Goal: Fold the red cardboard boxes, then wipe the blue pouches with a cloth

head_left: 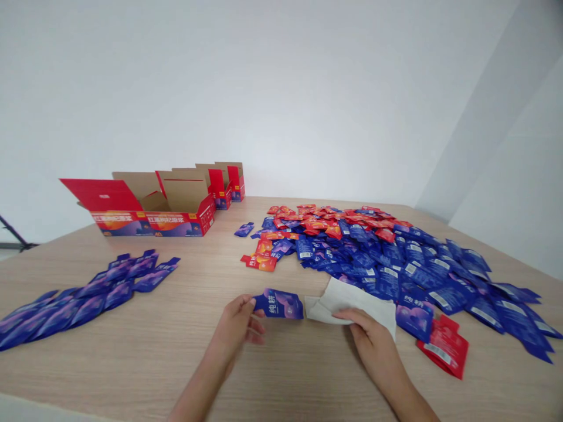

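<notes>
A blue pouch [285, 305] with a purple print lies flat in the air at the middle, its narrow end pinched by my left hand [235, 328]. My right hand [372, 340] is closed on a whitish cloth [352, 299], thumb and fingers at its near edge. The cloth's left corner is close to the right end of the pouch. Just right of the cloth are another blue pouch [413, 316] and a red pouch [446, 346] on the table.
A big heap of blue pouches [369, 258] and red pouches [316, 224] covers the right and back of the table [176, 363]. Blue pouches lie in overlapping rows [92, 299] at the left. Open red boxes [176, 225] stand at the back left.
</notes>
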`<state>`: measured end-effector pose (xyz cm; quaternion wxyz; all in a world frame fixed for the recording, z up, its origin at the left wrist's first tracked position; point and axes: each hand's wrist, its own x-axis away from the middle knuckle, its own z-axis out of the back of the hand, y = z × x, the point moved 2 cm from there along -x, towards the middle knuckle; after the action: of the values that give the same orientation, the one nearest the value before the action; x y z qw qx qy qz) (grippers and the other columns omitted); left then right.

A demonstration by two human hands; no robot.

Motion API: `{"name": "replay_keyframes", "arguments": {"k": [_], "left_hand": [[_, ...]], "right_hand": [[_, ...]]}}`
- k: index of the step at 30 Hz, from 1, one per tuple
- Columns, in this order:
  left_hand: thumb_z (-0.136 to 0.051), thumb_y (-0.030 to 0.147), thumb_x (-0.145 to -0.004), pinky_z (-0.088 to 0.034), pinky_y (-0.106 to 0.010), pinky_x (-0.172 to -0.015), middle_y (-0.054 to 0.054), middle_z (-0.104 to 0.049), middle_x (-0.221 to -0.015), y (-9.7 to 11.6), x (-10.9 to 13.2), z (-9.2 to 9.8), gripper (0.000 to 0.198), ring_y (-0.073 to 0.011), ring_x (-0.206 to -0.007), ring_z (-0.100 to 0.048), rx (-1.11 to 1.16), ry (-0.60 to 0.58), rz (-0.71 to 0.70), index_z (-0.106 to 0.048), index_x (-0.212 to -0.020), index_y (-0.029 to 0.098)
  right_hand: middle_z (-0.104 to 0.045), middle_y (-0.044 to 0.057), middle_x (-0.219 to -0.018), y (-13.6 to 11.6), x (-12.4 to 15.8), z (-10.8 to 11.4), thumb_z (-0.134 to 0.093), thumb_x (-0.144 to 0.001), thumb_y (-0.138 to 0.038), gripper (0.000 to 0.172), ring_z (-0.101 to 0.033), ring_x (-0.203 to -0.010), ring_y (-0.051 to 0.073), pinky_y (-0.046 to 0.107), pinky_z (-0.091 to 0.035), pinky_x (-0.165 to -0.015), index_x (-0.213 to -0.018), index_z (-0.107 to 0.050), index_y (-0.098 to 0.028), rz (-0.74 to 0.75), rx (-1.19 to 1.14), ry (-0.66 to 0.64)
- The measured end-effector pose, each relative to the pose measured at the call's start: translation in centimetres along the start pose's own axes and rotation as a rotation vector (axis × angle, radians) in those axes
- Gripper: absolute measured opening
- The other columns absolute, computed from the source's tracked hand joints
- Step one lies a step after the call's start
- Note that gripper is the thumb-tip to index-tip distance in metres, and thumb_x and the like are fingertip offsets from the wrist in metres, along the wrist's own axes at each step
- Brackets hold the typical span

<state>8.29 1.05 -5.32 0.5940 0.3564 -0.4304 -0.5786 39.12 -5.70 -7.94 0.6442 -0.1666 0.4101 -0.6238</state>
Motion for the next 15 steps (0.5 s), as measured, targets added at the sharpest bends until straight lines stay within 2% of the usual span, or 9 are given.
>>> {"name": "replay_keyframes", "arguments": {"k": [2, 3, 5, 7, 9, 11, 13, 15], "left_hand": [[-0.041, 0.036, -0.095, -0.062, -0.043, -0.056, -0.007, -0.072, -0.078, -0.7, 1.0, 0.2, 0.026, -0.0228, -0.057, -0.069, -0.07, 0.012, 0.018, -0.061, -0.098, 0.019], [-0.043, 0.034, -0.094, -0.063, -0.048, -0.063, -0.007, -0.071, -0.076, -0.8, 1.6, 0.3, 0.026, -0.0254, -0.062, -0.07, -0.114, 0.04, 0.011, -0.062, -0.101, 0.019], [-0.047, 0.03, -0.093, -0.059, -0.059, -0.09, -0.011, -0.075, -0.094, -0.8, 3.1, 0.3, 0.03, -0.032, -0.093, -0.073, -0.2, 0.129, -0.037, -0.065, -0.114, 0.019], [-0.047, 0.03, -0.095, -0.045, -0.064, -0.111, -0.013, -0.07, -0.128, -0.7, 4.8, -0.2, 0.038, -0.0349, -0.127, -0.061, -0.331, 0.2, -0.192, -0.064, -0.129, 0.023], [-0.045, 0.031, -0.1, -0.046, -0.06, -0.113, -0.008, -0.065, -0.143, -0.8, 6.6, -1.4, 0.04, -0.0328, -0.136, -0.057, -0.551, 0.177, -0.499, -0.063, -0.136, 0.03], [-0.048, 0.033, -0.102, -0.053, -0.052, -0.108, -0.004, -0.066, -0.145, -1.4, 8.1, -3.1, 0.042, -0.0292, -0.135, -0.059, -0.721, 0.113, -0.764, -0.059, -0.143, 0.032], [-0.05, 0.033, -0.103, -0.057, -0.048, -0.104, -0.003, -0.066, -0.145, -2.3, 8.8, -4.7, 0.045, -0.0285, -0.133, -0.061, -0.825, 0.097, -0.862, -0.055, -0.147, 0.031], [-0.048, 0.032, -0.103, -0.059, -0.05, -0.1, -0.005, -0.068, -0.142, -2.8, 8.8, -6.0, 0.045, -0.0313, -0.128, -0.065, -0.893, 0.162, -0.827, -0.056, -0.147, 0.027]], "right_hand": [[-0.079, 0.006, -0.116, -0.4, 0.0, 0.0, -0.041, -0.087, -0.022, 0.045, -0.072, -0.114, 0.025, 0.046, -0.053, -0.107, -0.104, -0.083, -0.026, 0.021, 0.031, -0.017], [-0.079, 0.006, -0.117, -0.6, 0.0, 0.0, -0.041, -0.087, -0.021, 0.045, -0.071, -0.115, 0.025, 0.047, -0.053, -0.108, -0.106, -0.082, -0.026, 0.04, 0.06, -0.021], [-0.076, 0.008, -0.126, -0.9, 0.1, -0.3, -0.045, -0.087, -0.019, 0.044, -0.068, -0.121, 0.026, 0.049, -0.051, -0.11, -0.115, -0.078, -0.023, 0.086, 0.163, -0.01], [-0.069, 0.012, -0.139, -1.0, 0.2, -0.6, -0.051, -0.087, -0.022, 0.045, -0.061, -0.133, 0.03, 0.053, -0.046, -0.115, -0.126, -0.074, -0.02, 0.129, 0.304, 0.03], [-0.063, 0.014, -0.147, -0.8, 0.4, -0.8, -0.057, -0.089, -0.027, 0.048, -0.054, -0.14, 0.034, 0.056, -0.043, -0.116, -0.135, -0.068, -0.018, 0.142, 0.418, 0.064], [-0.065, 0.014, -0.145, -0.7, 0.5, -0.7, -0.056, -0.093, -0.029, 0.046, -0.058, -0.136, 0.034, 0.054, -0.045, -0.114, -0.136, -0.067, -0.018, 0.124, 0.47, 0.058], [-0.07, 0.012, -0.136, -0.9, 0.4, -0.4, -0.049, -0.097, -0.028, 0.041, -0.066, -0.124, 0.031, 0.049, -0.05, -0.108, -0.132, -0.069, -0.02, 0.088, 0.485, 0.028], [-0.076, 0.01, -0.124, -1.8, 0.3, 0.1, -0.04, -0.101, -0.027, 0.041, -0.073, -0.111, 0.029, 0.043, -0.056, -0.096, -0.128, -0.07, -0.022, 0.025, 0.49, 0.023]]}}
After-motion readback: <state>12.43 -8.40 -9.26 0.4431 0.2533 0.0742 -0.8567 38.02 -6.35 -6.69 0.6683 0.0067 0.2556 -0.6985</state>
